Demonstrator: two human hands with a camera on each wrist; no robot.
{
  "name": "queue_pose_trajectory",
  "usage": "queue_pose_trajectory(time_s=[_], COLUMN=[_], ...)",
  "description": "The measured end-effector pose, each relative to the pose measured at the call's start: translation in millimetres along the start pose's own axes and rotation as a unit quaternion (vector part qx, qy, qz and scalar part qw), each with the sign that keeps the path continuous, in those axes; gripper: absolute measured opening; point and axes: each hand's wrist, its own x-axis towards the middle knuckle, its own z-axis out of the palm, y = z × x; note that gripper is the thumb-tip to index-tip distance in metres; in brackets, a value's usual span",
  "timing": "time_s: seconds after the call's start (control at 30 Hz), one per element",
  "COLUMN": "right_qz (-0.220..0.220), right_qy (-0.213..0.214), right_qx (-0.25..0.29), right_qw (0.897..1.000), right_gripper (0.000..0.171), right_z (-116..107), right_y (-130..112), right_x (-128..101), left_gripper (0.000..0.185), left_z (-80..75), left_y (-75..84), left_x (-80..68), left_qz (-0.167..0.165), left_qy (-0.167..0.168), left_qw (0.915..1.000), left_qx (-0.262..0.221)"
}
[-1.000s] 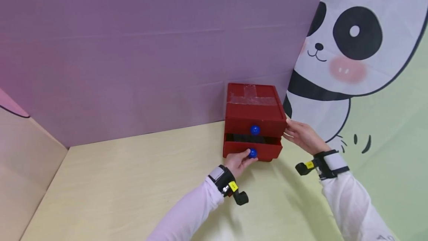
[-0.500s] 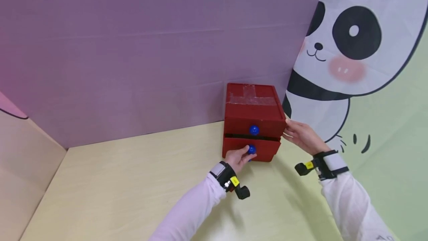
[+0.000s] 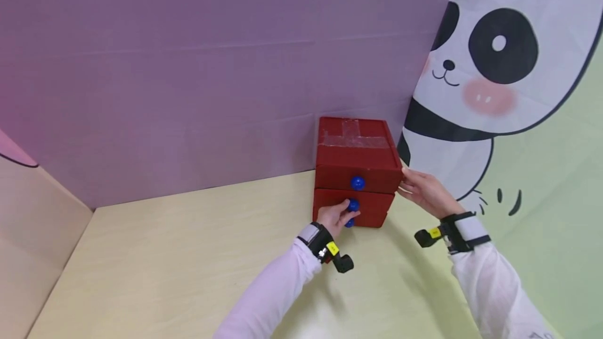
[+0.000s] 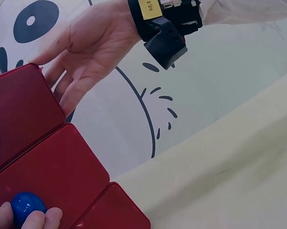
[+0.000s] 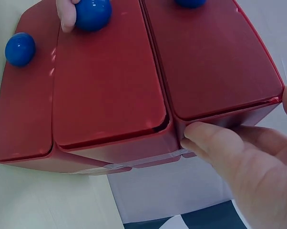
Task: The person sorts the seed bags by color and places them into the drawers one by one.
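A small red drawer box (image 3: 354,153) with blue ball knobs stands on the pale table against the purple wall. My left hand (image 3: 347,213) pinches the middle drawer's blue knob (image 3: 353,205), seen close up as the knob (image 4: 25,206) between my fingertips (image 4: 43,219). That drawer front lies flush with the box (image 5: 110,86). My right hand (image 3: 410,184) rests with straight fingers (image 5: 239,152) against the box's right side, steadying it. The top knob (image 3: 357,183) and the lowest knob (image 5: 19,48) are untouched.
The purple wall (image 3: 212,67) rises behind the box, and a panda-print wall (image 3: 494,67) stands close on the right. A beige side panel (image 3: 28,224) bounds the left. The pale yellow table (image 3: 188,255) stretches in front and to the left of the box.
The middle drawer stood pulled out a second ago; my left hand has pushed it back by its knob until it is flush. The right hand has stayed on the box's side.
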Motion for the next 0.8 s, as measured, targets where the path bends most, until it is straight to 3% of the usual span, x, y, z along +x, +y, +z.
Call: queue_pose_trajectory(time_s=[0.2, 0.6, 0.8], right_qz=[-0.005, -0.007, 0.0], right_qy=[-0.005, -0.005, -0.002], right_qx=[-0.001, 0.0, -0.004], right_qw=[1.0, 1.0, 1.0], right_gripper=[0.024, 0.025, 0.024], right_z=[-0.7, -0.1, 1.1], right_y=[1.1, 1.2, 2.7], right_x=[0.4, -0.3, -0.6], left_gripper=[0.04, 0.038, 0.033], left_z=[2.0, 1.3, -0.6], left_y=[-0.3, 1.0, 2.8], left_x=[6.5, 8.1, 8.3], left_qz=[0.002, 0.005, 0.031], left_qy=[-0.007, 0.001, -0.014], left_qw=[0.9998, 1.0, 0.9971], left_qx=[-0.02, -0.001, 0.068])
